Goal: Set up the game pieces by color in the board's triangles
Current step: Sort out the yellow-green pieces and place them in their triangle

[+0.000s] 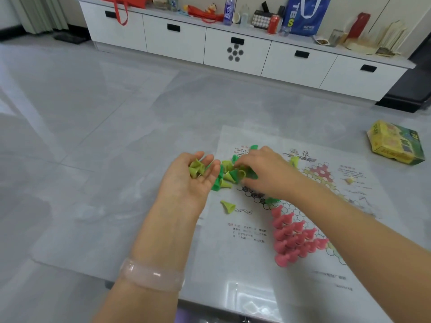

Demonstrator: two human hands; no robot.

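Roughly a third of the way in, judging by the board.

Starting at centre-left of the frame: left hand (193,180) turned palm-up, fingers loosely cupped around a small bunch of yellow-green pieces (196,169), so acting as a holding tray. Pale bangle (151,275) on that wrist, lower left.

Just right of that, a mixed heap of dark green and yellow-green pieces (227,174) lying on the upper left corner of the paper board (303,271), mostly tipped on their sides and not sorted yet. One stray yellow-green cone (228,206) lying apart, a bit below the heap.

Right hand (263,169) reaching palm-down into the heap, fingertips buried among the pieces. Probably pinching one, but can't really tell from this angle since the fingers hide it.

Lower centre-right: pink pieces (295,236) all standing upright and packed into one triangle. Looks done.

Further right, the red-tinted triangle (320,172) near the top of the star still bare, same for the other points visible. A few dark green pieces peeking out under the right forearm, unclear if placed or just lying there.

Far right on the surface: game box (396,143), well apart from the board.

Still to go: splitting the two greens, then standing each colour in its own triangle.
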